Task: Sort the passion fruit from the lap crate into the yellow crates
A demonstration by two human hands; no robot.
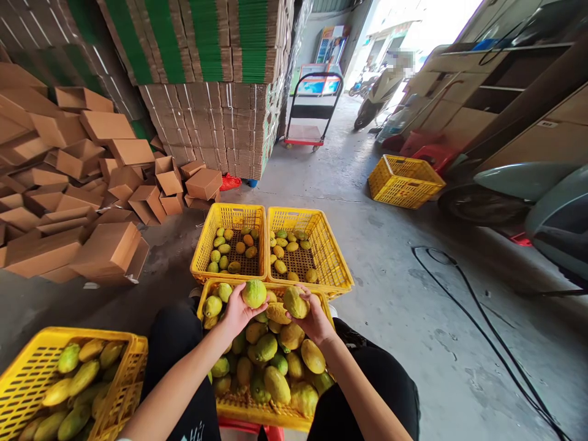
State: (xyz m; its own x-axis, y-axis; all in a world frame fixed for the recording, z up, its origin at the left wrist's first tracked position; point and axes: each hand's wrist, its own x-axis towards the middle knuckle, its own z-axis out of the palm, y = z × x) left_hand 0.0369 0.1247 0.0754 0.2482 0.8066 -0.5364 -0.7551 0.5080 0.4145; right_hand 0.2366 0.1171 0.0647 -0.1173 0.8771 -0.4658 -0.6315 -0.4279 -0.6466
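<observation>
My left hand is closed around a round, light-green papaya. In my right hand is a duller yellow-green papaya, gripped from its right side. Both fruits are raised side by side over a yellow plastic crate between my knees, which is heaped with green and yellow papayas. Just beyond it stand two more yellow crates, the left one and the right one, each with several papayas spread on the bottom.
Another papaya-filled yellow crate stands at lower left. Cardboard boxes are piled on the left, below stacked flat cartons. A hand trolley, a yellow crate and a black cable are farther off or to the right.
</observation>
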